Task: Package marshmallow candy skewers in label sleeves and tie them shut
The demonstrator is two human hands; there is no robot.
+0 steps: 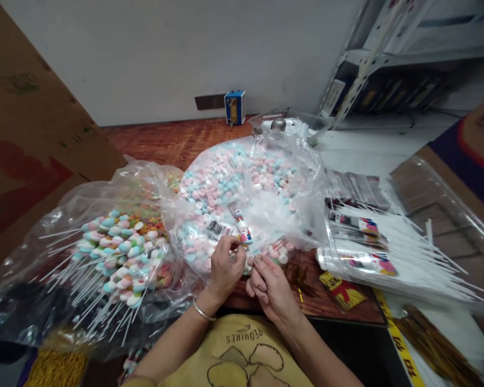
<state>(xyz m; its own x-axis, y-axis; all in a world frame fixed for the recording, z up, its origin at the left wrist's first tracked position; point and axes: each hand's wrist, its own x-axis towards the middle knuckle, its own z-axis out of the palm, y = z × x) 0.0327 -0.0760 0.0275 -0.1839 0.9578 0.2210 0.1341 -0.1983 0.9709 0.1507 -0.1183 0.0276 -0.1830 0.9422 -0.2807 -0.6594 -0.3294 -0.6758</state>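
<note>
Before me, my left hand (228, 263), with a bangle at the wrist, pinches the lower end of a small printed plastic sleeve (241, 223) that points up and away. Close beside it, my right hand (271, 285) has its fingertips pressed together just below the sleeve. A thin white piece shows there, but I cannot tell whether it is a stick or a tie. Behind both hands lies a large clear bag of pink, blue and white marshmallows (213, 188). Another printed sleeve (218, 229) rests on that bag. Left of it, marshmallow skewers (121, 247) on white sticks are piled on clear plastic.
At right lie white sticks (423, 252), printed sleeves (367, 262) and a yellow packet (342, 290). Gold twist ties (302, 279) sit near the table's edge. A blue box (234, 107) stands by the wall. Cardboard boxes (28, 134) flank the table; shelving (367, 64) rises at right.
</note>
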